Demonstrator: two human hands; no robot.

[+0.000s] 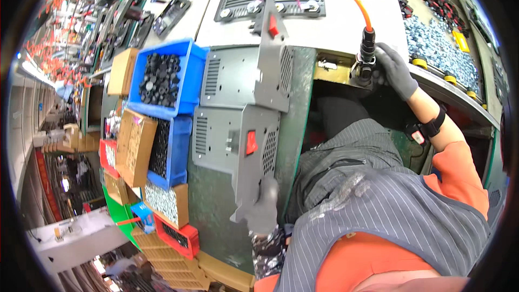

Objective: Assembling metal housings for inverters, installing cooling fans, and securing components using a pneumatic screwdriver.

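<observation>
My right hand point(397, 70), in a grey glove, is closed against the side of a black pneumatic screwdriver point(367, 57) at the bench edge. An orange coiled hose point(365, 8) runs up from its top. My left hand point(262, 205), also gloved and a little blurred, is at the near end of a bent grey metal panel point(219, 135) and appears to grip its flange; some fingers are hidden. This panel has slots, round holes and a red patch point(251, 142). Just beyond it lies a similar grey panel point(232, 73), with another red patch point(273, 24) on its raised flange.
Left of the panels stand a blue bin point(189, 70) of black knobs, a second blue bin point(181, 151) of small black parts, and cardboard boxes point(135, 146). Slotted dark panels point(297, 8) lie at the back. Metal parts point(438, 43) fill a tray at right.
</observation>
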